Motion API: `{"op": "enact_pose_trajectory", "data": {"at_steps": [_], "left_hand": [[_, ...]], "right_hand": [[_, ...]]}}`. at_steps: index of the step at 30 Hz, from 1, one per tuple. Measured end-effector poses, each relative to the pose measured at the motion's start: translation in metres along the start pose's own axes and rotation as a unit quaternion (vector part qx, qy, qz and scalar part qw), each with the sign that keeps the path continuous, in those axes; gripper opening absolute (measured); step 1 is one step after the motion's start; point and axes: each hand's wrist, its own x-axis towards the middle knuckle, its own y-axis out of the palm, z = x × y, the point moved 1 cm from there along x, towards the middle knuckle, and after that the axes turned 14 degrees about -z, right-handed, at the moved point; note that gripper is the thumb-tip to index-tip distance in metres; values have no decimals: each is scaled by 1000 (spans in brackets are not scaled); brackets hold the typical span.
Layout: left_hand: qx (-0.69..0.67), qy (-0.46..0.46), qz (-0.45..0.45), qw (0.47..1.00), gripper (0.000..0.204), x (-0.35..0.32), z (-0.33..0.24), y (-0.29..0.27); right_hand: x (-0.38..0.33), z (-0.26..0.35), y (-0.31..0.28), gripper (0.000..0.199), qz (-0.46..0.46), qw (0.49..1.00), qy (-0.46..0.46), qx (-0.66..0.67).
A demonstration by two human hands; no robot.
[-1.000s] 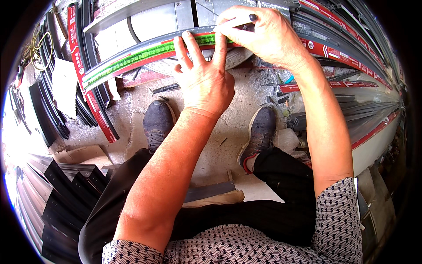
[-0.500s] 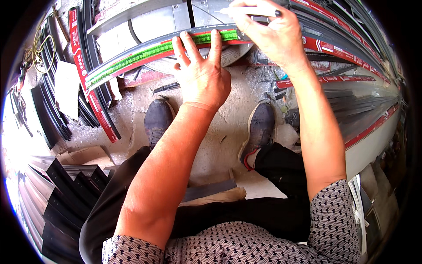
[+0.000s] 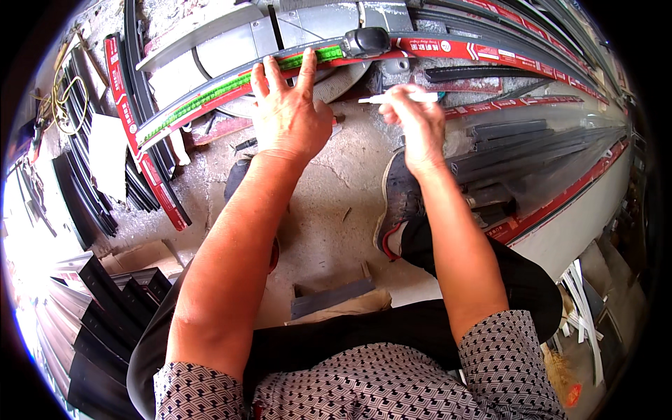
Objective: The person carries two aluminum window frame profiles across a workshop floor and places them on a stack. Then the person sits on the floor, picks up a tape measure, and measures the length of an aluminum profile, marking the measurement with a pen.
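Observation:
My left hand (image 3: 290, 119) lies with its fingers spread and stretched, fingertips pressing on the green tape measure blade (image 3: 210, 96). The blade runs along a long grey profile (image 3: 483, 52) with red protective film, and the black tape measure case (image 3: 366, 43) sits on the profile at the blade's right end. Lower and to the right, my right hand (image 3: 418, 126) is closed round a slim white marker pen (image 3: 371, 100), apart from the profile. The pen points left.
A metal machine bed (image 3: 241, 38) lies under the profile. Upright red-filmed strips (image 3: 131, 126) and a looped yellow cord (image 3: 70, 98) are at the left. Plastic-wrapped profiles (image 3: 553, 154) lie at the right, dark profiles (image 3: 105, 315) at the lower left. My shoe (image 3: 402, 196) is below.
My right hand has come down and left, away from the profile, with the marker pen, uncovering the tape measure case. My left hand, the blade and the case appear shifted left in view.

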Motion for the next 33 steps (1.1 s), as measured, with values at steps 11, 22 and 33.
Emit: {"op": "enact_pose_trajectory", "data": {"at_steps": [11,22,33], "left_hand": [[-85,36,-55,994,73,-2,14,-16],[-142,46,-66,987,19,-65,1,11],[-184,-35,114,976,17,-107,-6,34]], "right_hand": [[-1,-87,-6,21,-27,973,217,-78],[15,-106,7,21,-7,977,191,-89],[23,-111,5,25,27,973,205,-106]]}}
